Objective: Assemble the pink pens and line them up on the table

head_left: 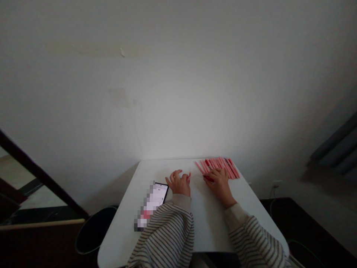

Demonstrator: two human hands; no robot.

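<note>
My left hand (pixel 179 183) rests on the white table (pixel 206 223) with its fingers curled, pinching a small red piece (pixel 190 174) at its tip. My right hand (pixel 220 183) lies just to the right, fingers closed over a red pen (pixel 208 179). Right behind it, a row of several pink and red pens (pixel 219 166) lies side by side at the table's far edge. Both arms wear striped sleeves.
A lit phone (pixel 156 199) lies on the table left of my left hand. A dark round bin (pixel 93 230) stands on the floor to the table's left. A pale wall rises directly behind the table. A cable runs along the floor at right.
</note>
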